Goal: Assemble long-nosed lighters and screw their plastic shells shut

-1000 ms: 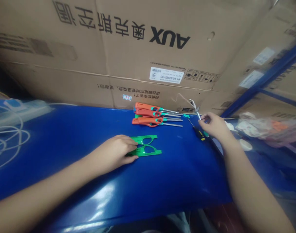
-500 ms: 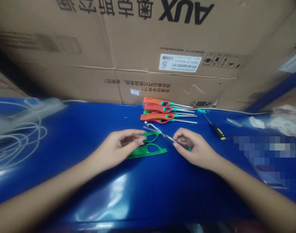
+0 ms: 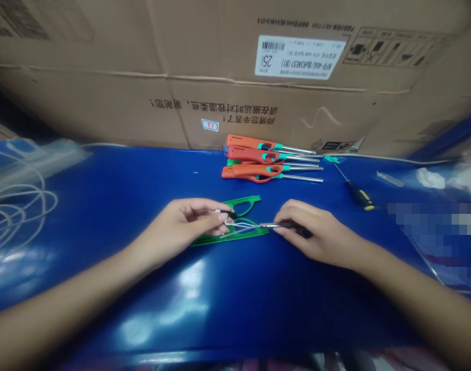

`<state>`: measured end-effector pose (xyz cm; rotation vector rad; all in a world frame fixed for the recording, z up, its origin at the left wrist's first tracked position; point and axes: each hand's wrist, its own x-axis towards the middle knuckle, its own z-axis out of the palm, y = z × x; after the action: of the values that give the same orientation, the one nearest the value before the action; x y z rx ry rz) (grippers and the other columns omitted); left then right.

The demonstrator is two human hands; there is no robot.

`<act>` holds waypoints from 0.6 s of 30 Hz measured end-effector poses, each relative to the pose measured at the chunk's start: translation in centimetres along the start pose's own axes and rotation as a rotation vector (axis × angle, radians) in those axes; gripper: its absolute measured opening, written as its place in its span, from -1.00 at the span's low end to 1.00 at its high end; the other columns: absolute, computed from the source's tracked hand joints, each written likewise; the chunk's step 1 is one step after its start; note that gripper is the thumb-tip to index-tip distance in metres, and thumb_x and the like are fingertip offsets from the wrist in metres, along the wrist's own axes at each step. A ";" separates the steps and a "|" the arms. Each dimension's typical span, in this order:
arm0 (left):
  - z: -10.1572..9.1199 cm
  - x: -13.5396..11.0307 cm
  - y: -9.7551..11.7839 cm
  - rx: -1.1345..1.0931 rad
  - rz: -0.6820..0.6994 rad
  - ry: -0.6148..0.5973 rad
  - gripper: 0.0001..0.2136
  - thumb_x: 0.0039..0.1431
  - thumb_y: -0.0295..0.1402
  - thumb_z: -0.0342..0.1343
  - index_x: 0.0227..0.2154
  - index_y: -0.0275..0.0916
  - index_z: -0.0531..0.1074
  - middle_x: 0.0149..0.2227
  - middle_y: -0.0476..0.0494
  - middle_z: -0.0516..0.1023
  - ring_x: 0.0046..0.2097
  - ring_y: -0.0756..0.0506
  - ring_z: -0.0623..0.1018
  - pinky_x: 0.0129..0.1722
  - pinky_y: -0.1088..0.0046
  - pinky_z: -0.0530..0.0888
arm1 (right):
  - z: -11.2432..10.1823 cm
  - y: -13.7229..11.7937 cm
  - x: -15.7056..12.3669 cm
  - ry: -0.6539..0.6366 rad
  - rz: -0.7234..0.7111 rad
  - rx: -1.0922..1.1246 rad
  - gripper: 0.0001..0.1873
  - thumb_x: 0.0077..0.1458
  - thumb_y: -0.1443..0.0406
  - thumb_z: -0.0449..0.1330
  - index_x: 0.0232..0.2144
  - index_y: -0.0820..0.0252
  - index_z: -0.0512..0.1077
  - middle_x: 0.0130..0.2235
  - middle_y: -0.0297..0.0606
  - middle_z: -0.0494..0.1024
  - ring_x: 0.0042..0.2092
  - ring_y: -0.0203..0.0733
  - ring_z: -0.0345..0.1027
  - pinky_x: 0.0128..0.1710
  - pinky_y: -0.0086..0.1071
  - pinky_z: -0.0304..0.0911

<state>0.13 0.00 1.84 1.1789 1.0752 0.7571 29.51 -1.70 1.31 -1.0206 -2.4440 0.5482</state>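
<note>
My left hand (image 3: 199,219) pinches a small black part (image 3: 230,214) with a white end between thumb and fingers, just above the table. Thin white wires (image 3: 241,223) run from near that part to the tip of a slim metal tube (image 3: 272,225). The tube's other end disappears into my right hand (image 3: 310,229), whose fingers are closed round it. Two green plastic lighter shell halves (image 3: 245,201) lie beneath and beside my left hand, partly covered by it. Each has an oval trigger opening.
Several orange and red long-nosed lighters (image 3: 254,154) are stacked by the cardboard box (image 3: 143,113) behind. A black-and-yellow screwdriver (image 3: 359,195) lies to the right, near a crumpled white piece (image 3: 431,178). Coiled white cable (image 3: 22,206) and clear plastic sit left on the blue table (image 3: 228,304).
My left hand has gone from the green shell to the small black part. My right hand has brought the metal tube level and slightly lower. The view has tilted down.
</note>
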 end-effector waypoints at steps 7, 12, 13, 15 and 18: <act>-0.9 -0.1 -0.1 0.663 0.489 0.017 -0.85 0.22 -0.30 0.27 -0.18 -0.14 0.66 -0.24 -0.07 0.67 -0.31 0.01 0.59 -0.33 0.55 0.52 | -0.7 0.3 0.0 -0.130 -0.043 -0.168 -0.81 0.39 0.25 0.05 -0.05 0.12 0.43 -0.18 -0.27 0.55 -0.18 -0.23 0.44 -0.22 -0.38 0.28; -1.0 -0.4 -0.3 0.891 0.697 -0.039 -0.83 0.30 -0.37 0.18 -0.13 -0.22 0.64 -0.18 -0.11 0.63 -0.22 0.00 0.61 -0.21 0.53 0.52 | -0.7 0.5 0.0 -0.138 -0.085 -0.202 -0.77 0.39 0.25 0.06 -0.06 0.12 0.49 -0.18 -0.26 0.55 -0.19 -0.22 0.45 -0.22 -0.37 0.28; -1.0 -0.4 -0.4 0.900 0.701 -0.046 -0.83 0.30 -0.37 0.18 -0.13 -0.22 0.63 -0.18 -0.11 0.63 -0.22 0.00 0.61 -0.21 0.53 0.52 | -0.6 0.5 0.0 -0.134 -0.084 -0.203 -0.77 0.39 0.25 0.06 -0.06 0.11 0.51 -0.17 -0.25 0.55 -0.19 -0.23 0.45 -0.23 -0.37 0.27; -1.0 -0.3 -0.5 0.905 0.704 -0.051 -0.83 0.30 -0.37 0.19 -0.13 -0.22 0.63 -0.19 -0.09 0.64 -0.21 0.01 0.61 -0.20 0.54 0.52 | -0.6 0.7 0.0 -0.125 -0.080 -0.197 -0.76 0.38 0.25 0.08 -0.06 0.10 0.53 -0.15 -0.25 0.54 -0.20 -0.25 0.45 -0.25 -0.38 0.27; -1.0 -0.2 -0.6 0.914 0.709 -0.063 -0.84 0.30 -0.38 0.19 -0.14 -0.22 0.63 -0.19 -0.08 0.64 -0.20 0.02 0.62 -0.17 0.56 0.52 | -0.7 0.8 -0.1 -0.116 -0.080 -0.174 -0.76 0.37 0.25 0.10 -0.06 0.08 0.55 -0.15 -0.25 0.54 -0.21 -0.26 0.45 -0.25 -0.39 0.28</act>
<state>-0.88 -0.01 1.24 2.4255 0.9588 0.7538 30.39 -1.14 1.46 -0.9770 -2.6607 0.3835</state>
